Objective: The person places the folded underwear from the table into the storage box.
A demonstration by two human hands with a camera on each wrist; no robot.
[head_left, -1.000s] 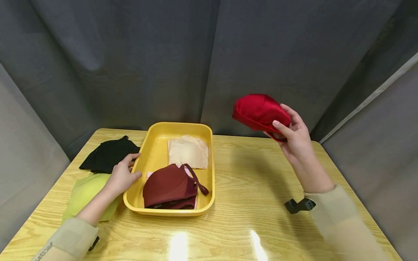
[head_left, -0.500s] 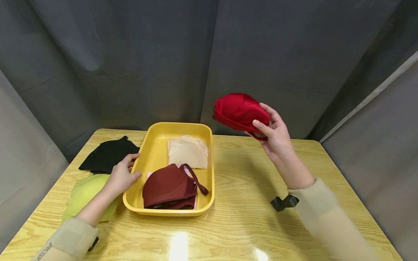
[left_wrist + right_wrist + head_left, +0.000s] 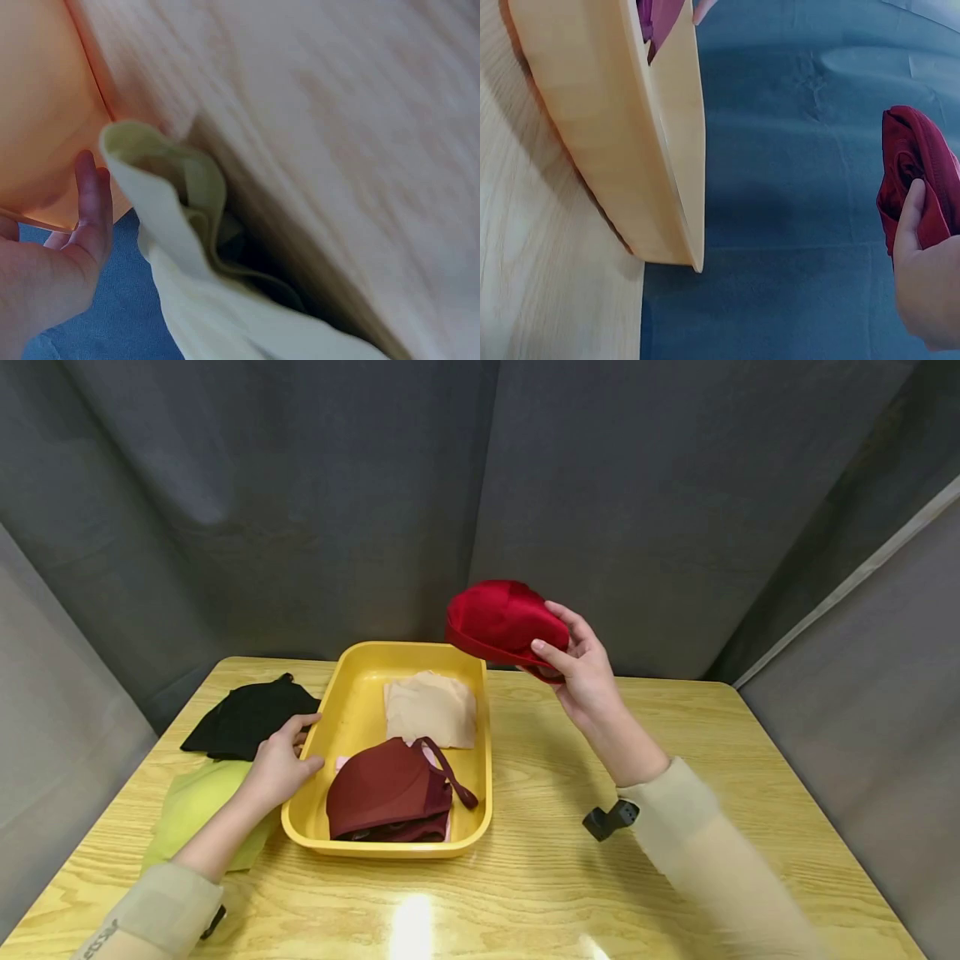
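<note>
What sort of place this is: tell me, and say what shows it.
Probably a curtained-off workstation or booth: dark grey curtains hang behind the wooden table, grey fabric closes in both sides, and a yellow tray of garments stands on the table.

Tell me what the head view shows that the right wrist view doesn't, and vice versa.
Only the head view shows the black fabric garment, the lime-yellow cloth, and the folded cream fabric in the yellow rounded-corner tray.

Only the right wrist view shows a broad stretch of the tray's outer wall and the inner folds of the red satin garment.

Both show the right hand holding that garment, the tray, some of the maroon fabric garment inside it, the wooden tabletop and the dark fabric curtain.
</note>
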